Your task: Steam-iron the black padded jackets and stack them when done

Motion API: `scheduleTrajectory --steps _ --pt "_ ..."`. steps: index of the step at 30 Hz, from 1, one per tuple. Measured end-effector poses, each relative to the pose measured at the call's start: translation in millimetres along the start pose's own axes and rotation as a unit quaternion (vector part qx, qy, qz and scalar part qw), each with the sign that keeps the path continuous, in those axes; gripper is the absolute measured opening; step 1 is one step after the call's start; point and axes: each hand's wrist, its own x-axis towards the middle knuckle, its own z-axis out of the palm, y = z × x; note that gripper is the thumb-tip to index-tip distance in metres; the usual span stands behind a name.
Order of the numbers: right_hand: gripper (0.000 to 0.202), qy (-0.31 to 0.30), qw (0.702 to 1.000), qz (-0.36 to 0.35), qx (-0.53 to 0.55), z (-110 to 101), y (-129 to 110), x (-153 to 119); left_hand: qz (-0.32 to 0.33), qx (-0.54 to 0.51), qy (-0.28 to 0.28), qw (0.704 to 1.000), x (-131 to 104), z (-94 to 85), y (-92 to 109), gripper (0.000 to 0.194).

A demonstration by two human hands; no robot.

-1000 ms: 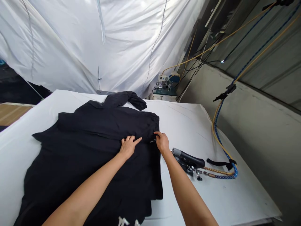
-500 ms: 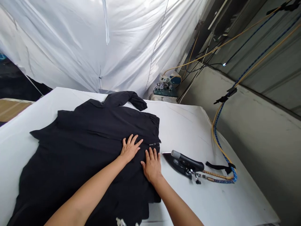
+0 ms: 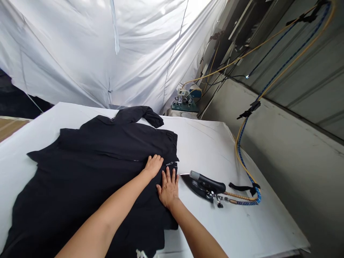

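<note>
A black zip-up jacket (image 3: 88, 172) lies spread over the white-covered table. My left hand (image 3: 154, 166) is at the zip edge, its fingers curled down into the cloth; the fingertips are hidden. Just to its right, the zip's metal end (image 3: 170, 163) shows near the hem. My right hand (image 3: 169, 188) rests flat on the jacket below the zip, fingers apart. Close to the right of that hand, a black steam iron (image 3: 205, 185) lies on the table with its tip toward the jacket.
Blue and yellow hoses (image 3: 242, 139) run from the iron up to the upper right. A small green machine (image 3: 185, 102) stands behind the table's far edge. White sheeting (image 3: 80, 53) hangs at the back, and a low wall (image 3: 268, 136) runs along the right.
My left hand has gone from spread fingers to curled ones and shifted slightly right along the zip. My right hand stays flat on the jacket. The view has turned slightly to the right.
</note>
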Motion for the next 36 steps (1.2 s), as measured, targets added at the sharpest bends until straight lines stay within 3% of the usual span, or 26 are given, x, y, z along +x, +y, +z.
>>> scheduleTrajectory --steps 5,10,13,17,20,23,26,30,36 --pt "0.068 0.012 1.0 -0.005 0.011 3.4 2.4 1.2 0.009 0.0 -0.019 1.0 3.1 -5.2 -5.4 0.041" --pt "0.067 0.023 0.999 -0.02 0.035 2.7 6.3 -0.9 0.046 -0.003 0.014 0.999 -6.7 -7.7 -20.3 0.043" --pt "0.057 0.026 0.997 -0.016 0.067 -10.5 10.6 -1.0 0.047 -0.009 0.013 0.999 -26.3 5.1 -23.4 0.041" --pt "0.032 0.064 0.986 0.08 0.133 -37.1 20.0 11.7 0.022 -0.024 0.09 0.995 -49.9 31.6 -15.8 0.048" --pt "0.038 0.021 0.977 0.136 0.163 -48.0 23.5 30.3 0.015 -0.029 0.111 0.993 -53.2 44.3 -11.2 0.05" --pt "0.036 -0.009 0.979 0.146 0.145 -48.8 23.6 47.5 0.014 -0.033 0.113 0.993 -49.3 47.6 -11.5 0.05" --pt "0.026 0.008 0.98 0.167 0.107 -48.4 25.8 56.7 0.015 -0.035 0.115 0.993 -46.9 47.0 -13.4 0.05" --pt "0.016 0.041 0.99 0.134 0.034 -50.6 28.7 59.6 0.01 -0.04 0.117 0.992 -47.9 46.6 -13.6 0.051" --pt "0.018 0.0 0.993 0.115 0.007 -51.1 21.6 61.0 0.006 -0.048 0.115 0.992 -49.2 44.4 -12.5 0.054"
